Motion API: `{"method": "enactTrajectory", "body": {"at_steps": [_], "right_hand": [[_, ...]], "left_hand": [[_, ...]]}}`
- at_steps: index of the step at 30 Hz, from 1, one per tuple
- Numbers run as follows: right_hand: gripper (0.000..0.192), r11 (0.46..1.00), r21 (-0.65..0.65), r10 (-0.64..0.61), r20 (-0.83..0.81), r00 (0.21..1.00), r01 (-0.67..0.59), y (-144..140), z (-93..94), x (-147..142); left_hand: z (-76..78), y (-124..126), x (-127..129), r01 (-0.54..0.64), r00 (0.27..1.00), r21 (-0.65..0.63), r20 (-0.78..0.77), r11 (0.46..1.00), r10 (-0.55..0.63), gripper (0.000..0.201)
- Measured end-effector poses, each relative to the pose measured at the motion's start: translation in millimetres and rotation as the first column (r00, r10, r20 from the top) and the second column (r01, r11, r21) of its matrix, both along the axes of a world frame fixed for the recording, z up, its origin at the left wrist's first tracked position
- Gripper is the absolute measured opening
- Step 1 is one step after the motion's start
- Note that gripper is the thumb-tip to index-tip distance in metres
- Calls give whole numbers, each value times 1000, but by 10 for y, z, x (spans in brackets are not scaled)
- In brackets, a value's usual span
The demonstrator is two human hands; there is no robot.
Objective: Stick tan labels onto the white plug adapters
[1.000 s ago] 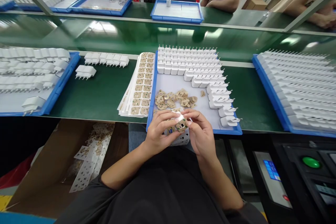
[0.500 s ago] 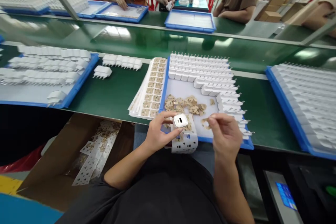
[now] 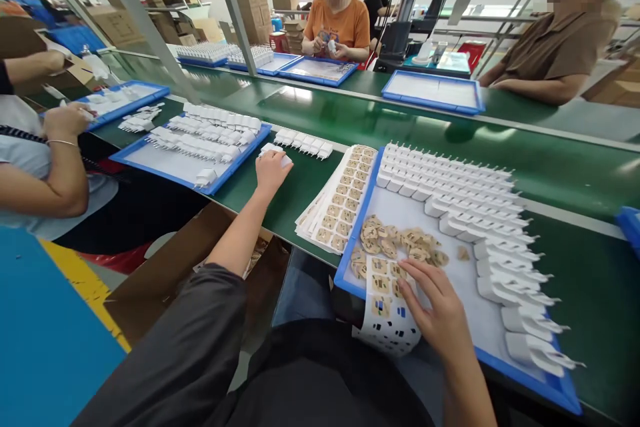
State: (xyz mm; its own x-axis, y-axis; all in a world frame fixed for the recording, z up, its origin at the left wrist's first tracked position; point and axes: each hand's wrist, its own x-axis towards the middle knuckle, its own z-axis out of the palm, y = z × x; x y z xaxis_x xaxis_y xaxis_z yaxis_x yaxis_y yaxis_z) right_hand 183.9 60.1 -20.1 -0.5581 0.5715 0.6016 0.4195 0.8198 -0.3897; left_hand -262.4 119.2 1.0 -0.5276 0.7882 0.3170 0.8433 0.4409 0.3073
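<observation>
My left hand reaches out to the left over the green belt, its fingers closed around a white charger, mostly covered by the hand. Over the front of the blue tray, my right hand has its thumb and fingers apart. Its fingertips rest at the edge of a sticker sheet, which hangs over the tray's front rim. Tan stickers fill the sheet's upper part; lower down are dark and blue marks. Behind it lies a heap of tan peeled pieces. White chargers stand in rows along the tray's back and right.
A stack of sticker sheets lies left of the tray. Several chargers form a row on the belt. Another blue tray holds more chargers. A cardboard box stands below. Co-workers sit at left and across.
My left hand has moved left to the belt; the charger it held up is no longer seen there. My right hand has dropped its tan piece and come to the sticker sheet. The view has turned left.
</observation>
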Motion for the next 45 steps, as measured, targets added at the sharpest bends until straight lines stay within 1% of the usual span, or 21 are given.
{"method": "enactTrajectory", "body": {"at_steps": [3, 8, 11, 13, 14, 15, 16, 17, 18, 19, 20, 21, 22, 24, 27, 32, 36, 38, 40, 43, 45], "right_hand": [[33, 999, -17, 32, 65, 997, -31, 12, -20, 17], [34, 996, -63, 61, 90, 994, -56, -54, 13, 3], [31, 994, -97, 54, 78, 996, -47, -87, 48, -20], [27, 993, -110, 48, 65, 997, -41, -95, 71, -30], [25, 992, -117, 48, 60, 997, -41, -99, 83, -32], [23, 992, -123, 50, 55, 997, -43, -107, 96, -31], [21, 991, -128, 50, 52, 997, -43, -121, 109, -29], [18, 990, -133, 46, 56, 997, -39, -143, 122, -24], [16, 990, -139, 37, 69, 997, -27, -174, 134, -19], [13, 989, -145, 19, 88, 996, -6, -214, 144, -13], [11, 988, -150, -5, 112, 994, 22, -261, 149, -6], [10, 986, -155, -34, 138, 990, 55, -314, 150, 0], [11, 983, -159, -62, 163, 985, 88, -369, 145, 5], [15, 976, -165, -107, 198, 974, 141, -469, 124, 12], [16, 970, -173, -133, 215, 967, 172, -561, 87, 11], [9, 966, -200, -132, 166, 977, 164, -574, 72, -37], [5, 962, -218, -141, 120, 983, 165, -557, 90, -95], [7, 967, -224, -107, 72, 992, 120, -561, 114, -87], [8, 960, -278, -44, -39, 998, 32, -577, 150, -33], [13, 914, -400, -16, -204, 979, -68, -621, 206, 112], [14, 894, -441, -19, -211, 977, -77, -662, 232, 204]], "left_hand": [[62, 227, -155, 3, 1000, -25, -8, 1000, -3, 33], [82, 346, -130, 26, 1000, -9, 1, 1000, -26, 40], [99, 279, 44, 81, 997, 47, 4, 996, -81, 48], [118, 138, 300, 179, 984, 71, 10, 981, -180, 45], [127, 28, 477, 266, 963, 78, 16, 961, -268, 40], [134, -108, 682, 366, 929, 80, 26, 927, -369, 34], [136, -264, 908, 480, 875, 88, 32, 873, -484, 28], [133, -433, 1142, 663, 740, 114, 45, 740, -671, 25], [123, -602, 1371, 793, 594, 128, 57, 596, -802, 24], [104, -762, 1582, 870, 471, 143, 47, 473, -881, 23], [78, -902, 1764, 904, 401, 146, 34, 401, -916, 25], [45, -1016, 1910, 925, 355, 134, 21, 355, -935, 28], [8, -1101, 2016, 936, 331, 118, 12, 330, -943, 31], [-72, -1189, 2120, 946, 313, 82, 15, 313, -950, 34], [-163, -1202, 2117, 949, 308, 53, 41, 310, -951, 32], [-204, -1208, 2086, 939, 341, 17, 47, 342, -939, 31], [-205, -1238, 2112, 926, 375, -54, 28, 373, -927, 34], [-201, -1245, 2120, 920, 386, -92, 34, 382, -922, 36], [-193, -1247, 2119, 915, 394, -121, 54, 386, -918, 38], [-182, -1255, 2111, 919, 381, -144, 92, 366, -920, 42], [-178, -1257, 2114, 918, 385, -141, 98, 370, -918, 44]]}}
